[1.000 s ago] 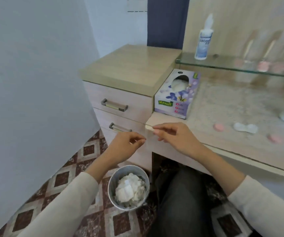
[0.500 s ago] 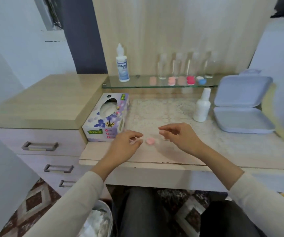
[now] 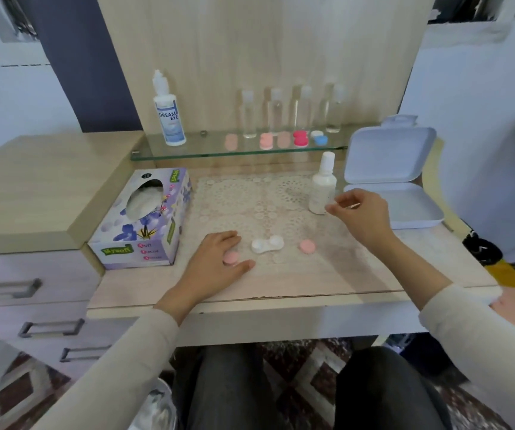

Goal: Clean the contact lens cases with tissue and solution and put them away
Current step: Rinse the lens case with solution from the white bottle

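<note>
A white lens case base lies open on the lace mat, with one pink cap just to its right. A second pink cap sits between the thumb and fingers of my left hand, which rests on the table with relaxed fingers. My right hand hovers beside the small white bottle, fingers loosely curled and holding nothing. The tissue box stands at the left. The Dream Eye solution bottle stands on the glass shelf.
Several closed lens cases and clear bottles line the shelf. An open lavender box sits at the right. A drawer unit is left of the table, and a bin with tissue is on the floor.
My view swung up from the bin to the table. My left hand settled around the left pink cap. My right hand moved right, toward the white bottle.
</note>
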Tool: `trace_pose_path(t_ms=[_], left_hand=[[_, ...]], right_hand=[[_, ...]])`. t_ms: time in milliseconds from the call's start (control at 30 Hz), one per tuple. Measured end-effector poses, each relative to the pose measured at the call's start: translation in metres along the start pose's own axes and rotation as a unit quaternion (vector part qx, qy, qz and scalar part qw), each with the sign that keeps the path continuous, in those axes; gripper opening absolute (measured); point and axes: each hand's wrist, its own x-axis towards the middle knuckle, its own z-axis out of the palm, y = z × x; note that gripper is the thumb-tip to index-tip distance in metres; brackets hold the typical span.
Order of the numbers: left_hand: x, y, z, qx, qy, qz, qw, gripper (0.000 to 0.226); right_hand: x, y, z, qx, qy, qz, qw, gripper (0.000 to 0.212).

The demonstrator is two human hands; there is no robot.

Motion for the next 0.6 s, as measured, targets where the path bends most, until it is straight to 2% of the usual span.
trace_pose_path(t_ms=[133,233,367,600], left_hand=[[0.000,-0.002,0.003,0.005,0.007,0.012,1.000,0.062],[-0.001,-0.003,0.004,0.004,0.014,0.016,1.000,0.062],[-0.001,-0.004,0.004,0.002,0.017,0.020,1.000,0.061],[-0.002,-0.006,0.004,-0.003,0.015,0.013,1.000,0.061]], right_hand=[[0.023,0.003,0.001,-0.033,-0.008,0.021,0.999,0.057],[0.038,0.003,0.007,-0.052,-0.041,0.024,0.998,0.071],[0.046,0.001,0.019,-0.033,-0.059,0.017,0.998,0.062],[0.050,0.009,0.027,-0.004,-0.003,0.005,1.000,0.047]])
